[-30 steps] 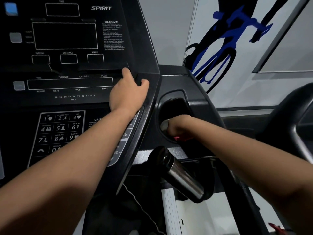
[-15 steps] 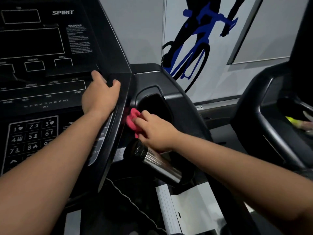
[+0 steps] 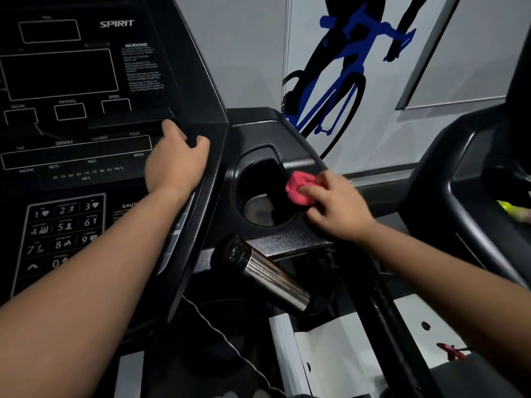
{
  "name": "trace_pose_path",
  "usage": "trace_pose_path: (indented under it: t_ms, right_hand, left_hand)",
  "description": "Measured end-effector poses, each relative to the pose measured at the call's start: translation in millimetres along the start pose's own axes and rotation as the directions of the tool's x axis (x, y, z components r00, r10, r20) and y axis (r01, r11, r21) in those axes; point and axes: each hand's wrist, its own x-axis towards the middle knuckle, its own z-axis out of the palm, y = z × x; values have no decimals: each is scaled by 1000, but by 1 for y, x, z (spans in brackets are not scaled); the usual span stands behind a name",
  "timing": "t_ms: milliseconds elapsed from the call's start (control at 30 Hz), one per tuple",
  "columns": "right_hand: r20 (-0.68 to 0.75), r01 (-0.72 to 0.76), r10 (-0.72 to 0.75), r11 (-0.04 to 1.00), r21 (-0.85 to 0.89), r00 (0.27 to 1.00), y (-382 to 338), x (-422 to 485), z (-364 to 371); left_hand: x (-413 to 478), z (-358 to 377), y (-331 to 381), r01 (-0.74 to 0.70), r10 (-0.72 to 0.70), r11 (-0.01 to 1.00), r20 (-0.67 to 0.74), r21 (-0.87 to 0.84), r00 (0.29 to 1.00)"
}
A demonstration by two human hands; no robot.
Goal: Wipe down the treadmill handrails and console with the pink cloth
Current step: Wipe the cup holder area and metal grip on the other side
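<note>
My pink cloth (image 3: 298,193) was soft fabric; the console (image 3: 172,67) was smooth plastic, the cup holder (image 3: 239,179) grained and matt (handgrip (image 3: 275,280): polished metal).

We see a blue-and-black cyclist decal (image 3: 342,81) on the wall ahead; a neighbouring machine (image 3: 459,182) on our right holds a yellow-green object (image 3: 510,209).

The crumpled pink fabric cloth (image 3: 298,191) is bunched into a wad and pressed against the right rim of the round cup-holder recess (image 3: 238,196) in the black plastic treadmill console (image 3: 86,81), whose display windows are dark. The chrome-sleeved black handrail bar (image 3: 273,275) projects below that recess, tilted.
</note>
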Motion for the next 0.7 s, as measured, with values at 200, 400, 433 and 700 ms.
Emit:
trace_pose_path:
  t_ms: [200,400,433,700]
  right_hand:
    - [-26,138,-136,980,144,990,-78,-17,24]
    - [132,109,-112,994,32,985,-28,8,5]
    - [109,65,-66,998,18,992,-14,15,3]
    - [-76,-82,87,995,61,993,-6,93,24]
  left_hand:
    - [0,0,1,2,-2,1000,-1,-3,1000]
    - [-3,-1,-1,-3,3,1000,-13,8,1000]
    - [-3,-1,-1,-4,4,1000,-16,8,1000]
    - [2,2,2,16,-16,1000,-10,16,1000]
